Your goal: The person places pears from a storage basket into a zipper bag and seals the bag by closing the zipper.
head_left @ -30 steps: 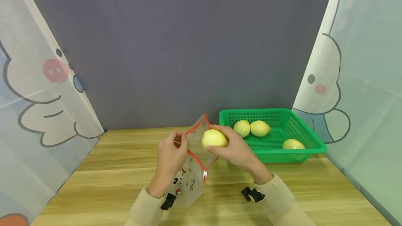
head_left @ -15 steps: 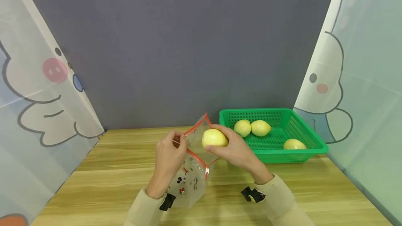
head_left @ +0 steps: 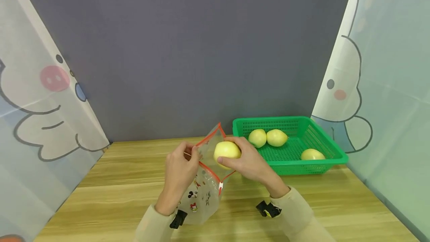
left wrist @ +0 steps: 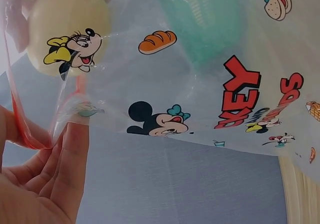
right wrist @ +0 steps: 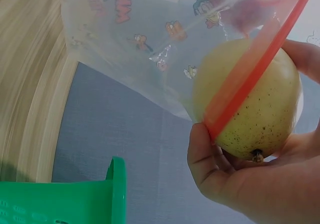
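Observation:
A clear zip bag with a red zip edge and cartoon prints hangs with its mouth spread wide. My left hand pinches the zip edge at the left; in the left wrist view its fingers are at the red strip. A pale yellow pear is in my right hand, right at the bag's mouth. The right wrist view shows the red strip crossing the pear, part of it behind the plastic. Speckles and a short stem show on its uncovered end.
A green basket stands at the right on the wooden table. Inside are two pears side by side at the left and another pear near the front right. A grey backdrop rises behind the table.
My right hand has lowered the pear slightly into the bag's mouth. My left hand keeps its pinch on the zip edge. The whole head view has shifted a little.

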Available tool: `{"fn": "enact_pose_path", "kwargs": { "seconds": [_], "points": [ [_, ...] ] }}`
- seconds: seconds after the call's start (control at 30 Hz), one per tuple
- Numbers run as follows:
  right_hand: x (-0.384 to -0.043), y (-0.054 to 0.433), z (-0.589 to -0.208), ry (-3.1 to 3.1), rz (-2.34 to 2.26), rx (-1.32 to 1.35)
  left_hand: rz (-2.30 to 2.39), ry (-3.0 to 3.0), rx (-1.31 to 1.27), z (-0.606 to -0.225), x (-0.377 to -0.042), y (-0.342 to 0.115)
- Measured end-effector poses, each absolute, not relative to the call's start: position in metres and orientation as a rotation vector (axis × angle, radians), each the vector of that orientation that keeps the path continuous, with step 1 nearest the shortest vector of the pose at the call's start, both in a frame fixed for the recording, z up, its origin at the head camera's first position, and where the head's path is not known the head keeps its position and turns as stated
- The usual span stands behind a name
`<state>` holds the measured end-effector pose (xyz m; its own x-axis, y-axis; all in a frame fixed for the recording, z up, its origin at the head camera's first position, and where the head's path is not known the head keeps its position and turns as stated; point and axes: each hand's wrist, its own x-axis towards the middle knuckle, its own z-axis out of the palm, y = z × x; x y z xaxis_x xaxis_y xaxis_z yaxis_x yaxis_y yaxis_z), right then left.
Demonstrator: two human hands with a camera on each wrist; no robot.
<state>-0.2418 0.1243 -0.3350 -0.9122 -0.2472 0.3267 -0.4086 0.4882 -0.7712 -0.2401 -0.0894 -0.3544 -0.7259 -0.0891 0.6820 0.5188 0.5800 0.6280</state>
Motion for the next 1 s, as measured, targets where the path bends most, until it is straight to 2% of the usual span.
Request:
{"fn": "enact_pose_path", "kwargs": {
  "seconds": [0.5,1.0],
  "points": [
    [-0.2458,0.1253,-0.3385,-2.566,1.318,0.651,-1.167,-2.118,-0.335,-0.3541,-0.2392,-0.0882],
    [-0.2459,0.1293,-0.3392,-2.472,1.475,0.804,-1.153,-2.020,-0.332,-0.3507,-0.2383,-0.0939]
  ]
}}
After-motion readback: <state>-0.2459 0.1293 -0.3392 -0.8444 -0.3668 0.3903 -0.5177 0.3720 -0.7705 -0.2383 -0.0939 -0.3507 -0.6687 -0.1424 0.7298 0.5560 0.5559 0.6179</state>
